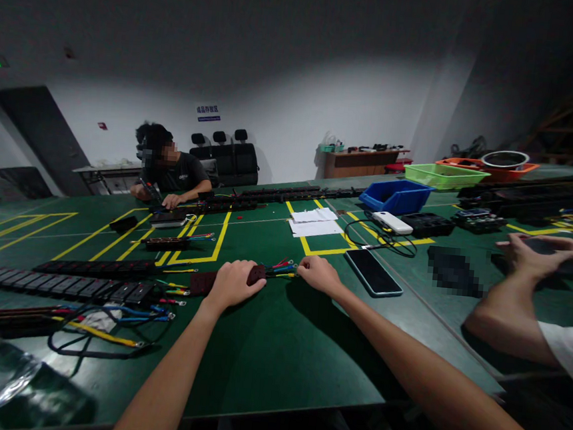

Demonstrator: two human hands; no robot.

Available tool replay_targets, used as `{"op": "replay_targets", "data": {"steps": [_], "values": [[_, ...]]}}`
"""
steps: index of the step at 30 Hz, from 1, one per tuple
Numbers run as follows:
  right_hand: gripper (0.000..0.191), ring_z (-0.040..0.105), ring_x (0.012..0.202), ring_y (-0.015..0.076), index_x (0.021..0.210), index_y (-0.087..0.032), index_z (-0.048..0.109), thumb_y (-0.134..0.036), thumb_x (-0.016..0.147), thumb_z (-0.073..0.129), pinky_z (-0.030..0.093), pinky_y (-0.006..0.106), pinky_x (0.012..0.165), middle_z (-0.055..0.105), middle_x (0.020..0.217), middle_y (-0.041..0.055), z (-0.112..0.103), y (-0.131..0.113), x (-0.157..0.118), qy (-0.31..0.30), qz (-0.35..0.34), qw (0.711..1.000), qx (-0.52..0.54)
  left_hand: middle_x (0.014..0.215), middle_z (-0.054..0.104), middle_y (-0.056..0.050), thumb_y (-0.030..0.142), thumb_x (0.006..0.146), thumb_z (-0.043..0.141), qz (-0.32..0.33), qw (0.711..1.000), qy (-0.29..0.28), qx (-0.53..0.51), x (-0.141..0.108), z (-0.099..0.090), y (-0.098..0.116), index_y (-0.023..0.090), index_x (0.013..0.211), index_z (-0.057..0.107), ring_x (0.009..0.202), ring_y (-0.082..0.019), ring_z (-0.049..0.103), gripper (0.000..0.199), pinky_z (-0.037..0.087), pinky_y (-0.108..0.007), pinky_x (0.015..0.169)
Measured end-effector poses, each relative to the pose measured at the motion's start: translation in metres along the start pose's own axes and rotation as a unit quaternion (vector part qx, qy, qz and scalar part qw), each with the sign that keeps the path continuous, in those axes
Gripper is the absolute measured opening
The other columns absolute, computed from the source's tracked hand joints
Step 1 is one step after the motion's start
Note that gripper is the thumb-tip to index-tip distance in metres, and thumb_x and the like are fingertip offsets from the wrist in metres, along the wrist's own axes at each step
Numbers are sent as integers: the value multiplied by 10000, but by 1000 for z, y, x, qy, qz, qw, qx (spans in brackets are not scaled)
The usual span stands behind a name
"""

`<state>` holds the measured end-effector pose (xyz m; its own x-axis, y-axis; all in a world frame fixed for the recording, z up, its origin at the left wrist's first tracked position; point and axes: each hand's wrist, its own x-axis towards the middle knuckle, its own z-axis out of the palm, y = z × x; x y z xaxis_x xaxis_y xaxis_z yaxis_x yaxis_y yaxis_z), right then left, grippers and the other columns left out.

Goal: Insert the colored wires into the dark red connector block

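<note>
On the green table, my left hand (234, 284) is wrapped over a dark red block (201, 283), near the middle of the view. Coloured wires (282, 268) with metal ring ends come out of the block's right side. My right hand (319, 273) is closed at the tips of these wires, its fingers pressed together; what they pinch is too small to make out. A phone (374, 272) lies just right of my right hand. Left of the block are long black strips (54, 283) with wires ending in ring lugs.
A clear plastic bottle (16, 379) lies front left. White papers (314, 222), a blue bin (396, 196) and a white device (393, 223) with a black cable are further back. Another person's hands (538, 254) are at right; one more person (174, 172) sits across the table.
</note>
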<state>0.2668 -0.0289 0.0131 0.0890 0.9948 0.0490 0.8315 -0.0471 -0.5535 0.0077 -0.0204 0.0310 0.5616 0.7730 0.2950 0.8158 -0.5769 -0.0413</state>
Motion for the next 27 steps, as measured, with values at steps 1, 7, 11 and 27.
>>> {"op": "replay_targets", "data": {"steps": [1, 7, 11, 27], "values": [[238, 654, 819, 208, 924, -220, 760, -306, 838, 556, 379, 255, 622, 738, 900, 62, 1, 2, 2, 18, 8, 1000, 7, 992, 703, -76, 596, 922, 500, -1, 1000, -1, -2, 0, 0, 0, 206, 1087, 637, 901, -244, 635, 445, 403, -342, 763], [292, 640, 837, 187, 1023, -224, 764, -252, 820, 557, 398, 246, 670, 733, 917, 51, 7, 12, 8, 24, -21, 998, 53, 1024, 706, -86, 597, 918, 500, -5, 1000, -9, -5, 0, -2, 1, 201, 1101, 638, 941, -255, 637, 458, 417, -353, 783], [198, 611, 738, 165, 810, -188, 761, -264, 802, 578, 373, 238, 625, 704, 770, 31, 10, 8, 8, 24, -54, 994, 93, 1022, 707, -84, 597, 917, 501, -6, 1000, -6, 1, 0, -1, 1, 202, 1109, 632, 937, -255, 635, 458, 417, -354, 782], [349, 629, 839, 165, 1167, -182, 684, -224, 849, 546, 416, 240, 723, 701, 919, 30, 14, -1, -3, 48, -105, 990, 77, 1024, 701, -85, 603, 920, 492, -8, 1000, -10, -7, 0, 0, 1, 208, 1113, 634, 936, -254, 628, 463, 423, -358, 798]]}}
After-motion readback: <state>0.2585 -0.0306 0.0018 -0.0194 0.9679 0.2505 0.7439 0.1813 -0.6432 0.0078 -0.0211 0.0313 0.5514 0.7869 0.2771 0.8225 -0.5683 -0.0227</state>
